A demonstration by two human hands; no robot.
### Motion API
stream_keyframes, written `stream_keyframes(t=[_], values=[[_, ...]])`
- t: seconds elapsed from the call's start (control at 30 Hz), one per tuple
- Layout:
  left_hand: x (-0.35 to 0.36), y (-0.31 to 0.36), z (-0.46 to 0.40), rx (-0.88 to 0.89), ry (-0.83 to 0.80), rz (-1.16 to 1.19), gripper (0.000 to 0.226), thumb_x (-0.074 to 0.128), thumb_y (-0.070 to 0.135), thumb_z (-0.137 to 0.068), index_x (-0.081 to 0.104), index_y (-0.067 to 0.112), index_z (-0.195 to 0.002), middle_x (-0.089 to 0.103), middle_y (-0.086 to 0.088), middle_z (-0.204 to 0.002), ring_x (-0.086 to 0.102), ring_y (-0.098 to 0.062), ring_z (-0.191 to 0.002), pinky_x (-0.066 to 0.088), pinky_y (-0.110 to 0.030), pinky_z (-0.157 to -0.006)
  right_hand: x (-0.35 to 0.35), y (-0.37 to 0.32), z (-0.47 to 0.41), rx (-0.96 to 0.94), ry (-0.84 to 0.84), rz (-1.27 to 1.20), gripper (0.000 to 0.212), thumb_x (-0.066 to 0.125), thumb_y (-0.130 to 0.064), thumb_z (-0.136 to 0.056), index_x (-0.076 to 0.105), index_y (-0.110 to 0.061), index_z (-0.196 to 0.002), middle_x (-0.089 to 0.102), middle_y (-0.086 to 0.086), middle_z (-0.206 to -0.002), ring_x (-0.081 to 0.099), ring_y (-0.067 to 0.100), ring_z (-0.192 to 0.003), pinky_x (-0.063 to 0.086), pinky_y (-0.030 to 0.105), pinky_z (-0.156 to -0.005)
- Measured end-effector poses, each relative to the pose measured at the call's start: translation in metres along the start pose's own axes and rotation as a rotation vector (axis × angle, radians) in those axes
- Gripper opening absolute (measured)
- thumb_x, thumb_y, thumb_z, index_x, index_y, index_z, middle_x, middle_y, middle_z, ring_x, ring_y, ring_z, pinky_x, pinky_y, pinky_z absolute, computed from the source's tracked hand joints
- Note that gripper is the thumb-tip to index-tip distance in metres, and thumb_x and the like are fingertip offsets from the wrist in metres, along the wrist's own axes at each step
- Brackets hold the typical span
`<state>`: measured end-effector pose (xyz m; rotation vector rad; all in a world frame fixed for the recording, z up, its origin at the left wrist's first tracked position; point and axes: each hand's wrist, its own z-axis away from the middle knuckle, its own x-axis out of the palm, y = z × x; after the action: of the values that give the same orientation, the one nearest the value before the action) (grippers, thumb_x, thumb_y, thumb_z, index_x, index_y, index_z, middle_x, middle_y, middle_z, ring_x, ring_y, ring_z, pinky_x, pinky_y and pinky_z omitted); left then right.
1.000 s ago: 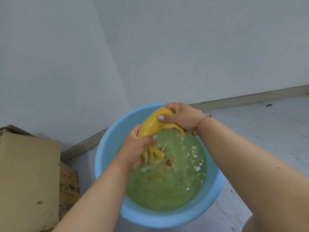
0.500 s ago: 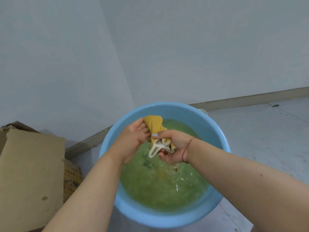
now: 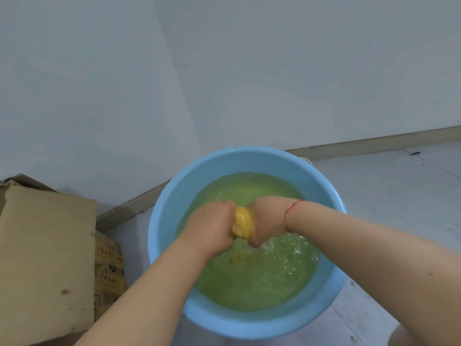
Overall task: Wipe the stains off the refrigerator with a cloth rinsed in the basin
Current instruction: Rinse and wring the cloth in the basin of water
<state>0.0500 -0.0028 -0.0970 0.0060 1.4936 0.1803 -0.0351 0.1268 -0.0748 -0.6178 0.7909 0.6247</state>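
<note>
A big blue basin (image 3: 249, 325) sits on the floor (image 3: 389, 196), close to the corner where two pale walls meet. The basin holds cloudy green water (image 3: 254, 278), and the water has small ripples and shiny spots near the hands. Two bare arms reach in over the basin's near rim. Both hands hold a wet yellow cloth (image 3: 242, 223) just above the water, near the middle of the basin. The left hand (image 3: 212, 227) is curled tight round one end of the cloth. The right hand (image 3: 268, 221) is curled tight round the other end. Each grip is a closed fist on the cloth, and the two fists are almost touching. Only a small bunched bit of the yellow cloth shows between them. A thin red string (image 3: 290, 208) goes round the right wrist. A brown cardboard box (image 3: 45, 258) stands on the floor to the left of the basin, just beside it. A second box with writing on its side peeks out from behind the first one. A low strip runs along the bottom of the walls.
</note>
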Motion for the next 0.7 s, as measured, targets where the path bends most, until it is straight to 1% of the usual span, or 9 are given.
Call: stream_keyframes(t=[0.07,0.17,0.23,0.37,0.43,0.5,0.6,0.63,0.7], values=[[0.005,0.009,0.001,-0.055,-0.117,0.035,0.01,0.054,0.011,-0.071,0.047,0.017,-0.069,0.048,0.002,-0.063,0.051,-0.023,-0.062,0.032,-0.027,-0.046,0.014,-0.005,-0.005,0.004,0.197,0.238,0.025,0.063,-0.03,-0.078,0.058,-0.02,-0.1,0.061,-0.001,-0.081,0.057,0.023,-0.072,0.041,0.026,-0.059],[0.01,0.009,-0.003,-0.188,-0.303,0.235,0.014,0.057,0.01,-0.068,0.048,0.013,-0.056,0.046,-0.001,-0.053,0.043,-0.02,-0.048,0.025,-0.021,-0.04,0.033,0.001,-0.013,-0.091,0.422,0.289,0.024,0.053,-0.025,-0.084,0.05,-0.023,-0.107,0.061,-0.002,-0.085,0.062,0.026,-0.082,0.037,0.029,-0.062],[0.009,0.009,-0.004,-0.329,-0.403,0.564,0.016,0.059,0.007,-0.064,0.046,0.013,-0.057,0.04,-0.002,-0.05,0.035,-0.019,-0.041,0.023,-0.017,-0.041,0.039,0.01,-0.02,-0.186,0.59,0.278,0.024,0.058,-0.023,-0.079,0.052,-0.021,-0.102,0.064,-0.001,-0.085,0.062,0.026,-0.08,0.036,0.028,-0.057],[0.004,0.007,-0.004,-0.519,-0.583,1.124,0.017,0.054,-0.001,-0.071,0.046,0.013,-0.074,0.033,0.002,-0.044,0.023,-0.01,-0.031,0.017,-0.009,-0.038,0.045,0.019,-0.026,-0.318,0.843,0.35,0.029,0.073,-0.021,-0.051,0.058,-0.02,-0.076,0.056,-0.005,-0.06,0.055,0.019,-0.052,0.037,0.023,-0.04],[0.002,0.001,-0.006,-0.575,-0.761,1.376,0.019,0.052,0.0,-0.071,0.04,0.016,-0.071,0.03,0.003,-0.045,0.022,-0.004,-0.027,0.014,-0.008,-0.03,0.048,0.021,-0.029,-0.369,0.959,0.378,0.02,0.06,-0.02,-0.061,0.061,-0.019,-0.08,0.056,-0.004,-0.065,0.053,0.019,-0.053,0.04,0.025,-0.042],[-0.005,-0.005,-0.009,-0.585,-0.904,1.637,0.019,0.056,0.006,-0.063,0.041,0.015,-0.07,0.029,0.003,-0.047,0.024,-0.002,-0.025,0.014,-0.008,-0.026,0.047,0.022,-0.028,-0.367,1.016,0.39,0.025,0.048,-0.02,-0.069,0.063,-0.02,-0.09,0.058,-0.003,-0.071,0.053,0.021,-0.057,0.042,0.026,-0.044],[-0.017,-0.015,-0.01,-0.59,-0.828,1.719,0.019,0.068,0.012,-0.061,0.052,0.007,-0.068,0.037,-0.002,-0.051,0.027,-0.003,-0.025,0.014,-0.007,-0.027,0.037,0.015,-0.022,-0.196,0.793,0.117,0.03,0.065,-0.028,-0.075,0.059,-0.021,-0.103,0.063,0.001,-0.084,0.06,0.025,-0.072,0.045,0.029,-0.055],[-0.021,-0.019,-0.011,-0.602,-0.746,1.667,0.023,0.07,0.022,-0.065,0.054,0.005,-0.071,0.04,-0.003,-0.051,0.027,-0.004,-0.026,0.016,-0.007,-0.029,0.034,0.012,-0.018,-0.126,0.636,-0.088,0.029,0.068,-0.034,-0.077,0.057,-0.023,-0.102,0.064,0.0,-0.086,0.061,0.024,-0.075,0.045,0.029,-0.059],[-0.028,-0.029,-0.015,-0.618,-0.534,1.534,0.038,0.063,0.045,-0.076,0.06,0.008,-0.087,0.043,-0.004,-0.054,0.028,-0.007,-0.029,0.02,-0.009,-0.032,0.027,0.005,-0.014,-0.069,0.37,-0.632,0.02,0.072,-0.037,-0.078,0.057,-0.025,-0.085,0.062,-0.001,-0.073,0.057,0.018,-0.059,0.044,0.026,-0.054]])
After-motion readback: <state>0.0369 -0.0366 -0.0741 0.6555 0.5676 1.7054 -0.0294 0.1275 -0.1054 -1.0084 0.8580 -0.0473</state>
